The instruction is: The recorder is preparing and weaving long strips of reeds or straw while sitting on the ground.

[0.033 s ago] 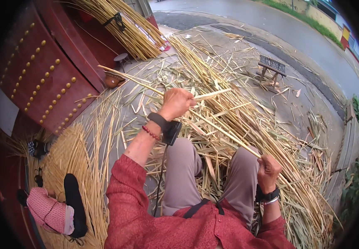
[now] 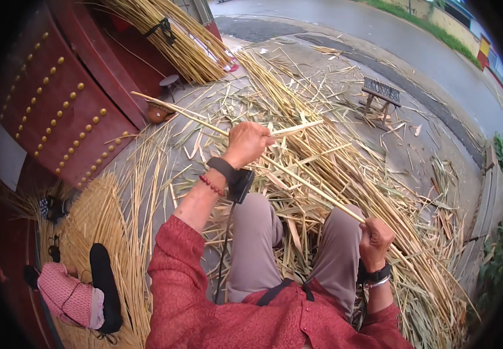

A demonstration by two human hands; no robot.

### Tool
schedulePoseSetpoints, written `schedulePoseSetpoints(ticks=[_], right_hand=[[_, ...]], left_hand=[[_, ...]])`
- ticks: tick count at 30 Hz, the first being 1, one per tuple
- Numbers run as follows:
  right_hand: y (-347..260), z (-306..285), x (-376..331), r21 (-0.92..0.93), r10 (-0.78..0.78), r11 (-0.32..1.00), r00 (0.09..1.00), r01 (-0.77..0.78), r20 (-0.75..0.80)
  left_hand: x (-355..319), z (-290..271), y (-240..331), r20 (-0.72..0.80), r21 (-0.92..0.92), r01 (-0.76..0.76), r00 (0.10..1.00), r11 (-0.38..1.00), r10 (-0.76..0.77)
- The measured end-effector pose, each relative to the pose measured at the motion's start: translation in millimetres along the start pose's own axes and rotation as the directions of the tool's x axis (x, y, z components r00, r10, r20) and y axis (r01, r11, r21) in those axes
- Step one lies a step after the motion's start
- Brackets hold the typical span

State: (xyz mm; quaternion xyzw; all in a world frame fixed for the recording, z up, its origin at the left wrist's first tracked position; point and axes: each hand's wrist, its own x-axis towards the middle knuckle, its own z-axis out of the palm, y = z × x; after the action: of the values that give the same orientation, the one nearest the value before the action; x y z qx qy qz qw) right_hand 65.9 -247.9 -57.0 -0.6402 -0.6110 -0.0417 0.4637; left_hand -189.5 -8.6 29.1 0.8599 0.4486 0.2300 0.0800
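Observation:
A long pale reed-like stalk (image 2: 307,181) slants across in front of me, its far-left tip beyond my left hand and its other end running down to the right. My left hand (image 2: 248,142) is closed around its upper part. A flat, pale strip of husk (image 2: 298,128) sticks out to the right from the same fist. Beside my right knee, my right hand (image 2: 376,239) is closed on the lower part of the stalk. Beneath both hands lies a heap of peeled husks (image 2: 289,212), with a layer of long stalks (image 2: 344,168) on its right side.
A red studded door (image 2: 74,110) stands at left. Behind it leans a tied stalk bundle (image 2: 176,43). A small stool (image 2: 170,82) and a low rack (image 2: 381,93) stand farther off. At lower left, another person's patterned pink clothing (image 2: 65,294) shows beside more stalks (image 2: 97,215).
My left hand has shifted very slightly up and left, and the stalk's far tip with it. My right hand stays nearly in place, still gripping.

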Motion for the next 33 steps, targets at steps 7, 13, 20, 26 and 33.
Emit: schedulePoseSetpoints(ticks=[7, 13, 20, 26, 33], right_hand=[[-1.6, 5.5, -1.9, -0.022, 0.003, 1.000, 1.000, -0.003, 0.020], [8.5, 9.5, 4.4, 0.008, 0.097, 0.995, 0.995, -0.096, -0.030], [34.9, 12.7, 10.2, -0.043, 0.129, 0.990, 0.991, -0.131, -0.044], [43.6, 2.8, 0.6, -0.046, 0.200, 0.978, 0.979, -0.202, -0.048], [52.0, -22.7, -10.7, -0.109, 0.184, 0.975, 0.978, -0.195, -0.102]], left_hand=[[33.5, -18.2, -42.2, -0.255, -0.247, 0.146, 0.944, 0.958, -0.210], [31.4, -41.5, -2.1, -0.136, -0.537, -0.039, 0.990, 0.843, -0.041], [-1.8, 13.4, 31.9, 0.100, 0.159, -0.424, 0.906, 0.892, 0.412], [-9.4, 92.9, 82.1, -0.120, -0.029, -0.553, 0.829, 0.833, 0.546], [-4.7, 126.4, 111.4, -0.009, 0.026, -0.652, 0.758, 0.758, 0.652]])
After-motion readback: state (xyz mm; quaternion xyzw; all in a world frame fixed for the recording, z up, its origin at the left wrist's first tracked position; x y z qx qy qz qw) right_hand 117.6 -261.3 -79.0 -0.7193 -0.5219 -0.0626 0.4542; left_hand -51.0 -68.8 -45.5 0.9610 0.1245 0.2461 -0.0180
